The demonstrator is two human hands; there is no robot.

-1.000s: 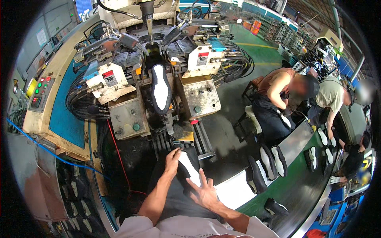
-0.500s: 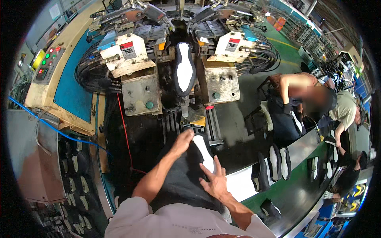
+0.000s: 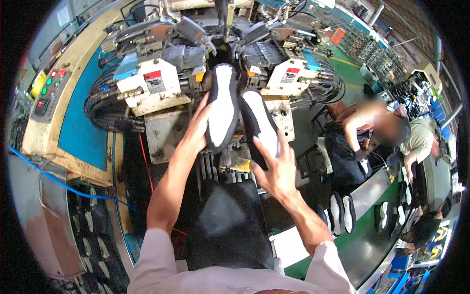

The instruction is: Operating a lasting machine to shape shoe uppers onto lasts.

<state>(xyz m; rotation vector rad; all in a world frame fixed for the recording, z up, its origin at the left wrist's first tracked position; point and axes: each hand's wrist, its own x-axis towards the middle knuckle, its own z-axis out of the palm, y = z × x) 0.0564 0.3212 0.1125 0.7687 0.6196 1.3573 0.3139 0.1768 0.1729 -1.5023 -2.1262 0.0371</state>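
A black shoe upper with a white insole board (image 3: pixel 223 105) rests sole side up in the middle of the machine, its toe end nearest me. My left hand (image 3: pixel 197 128) grips its left side, the fingers partly hidden behind it. My right hand (image 3: pixel 279 172) holds a second black shoe upper with a white insole board (image 3: pixel 255 115) just to the right, slightly tilted. The thumb and fingers of that hand spread over its near end. The two uppers lie close side by side, with a narrow dark gap between them.
The machine's white guarded clamps (image 3: pixel 157 78) and hoses flank the uppers. A control panel (image 3: pixel 50 93) stands at left. A black padded surface (image 3: pixel 227 220) lies below my arms. More uppers (image 3: pixel 337 213) sit on a green conveyor (image 3: pixel 313 259) at right, near co-workers. Racked uppers (image 3: pixel 93 230) stand lower left.
Both hands have moved forward from my lap to the machine. The right hand has carried its upper there; the left has let go of that upper and taken hold of the one in the machine.
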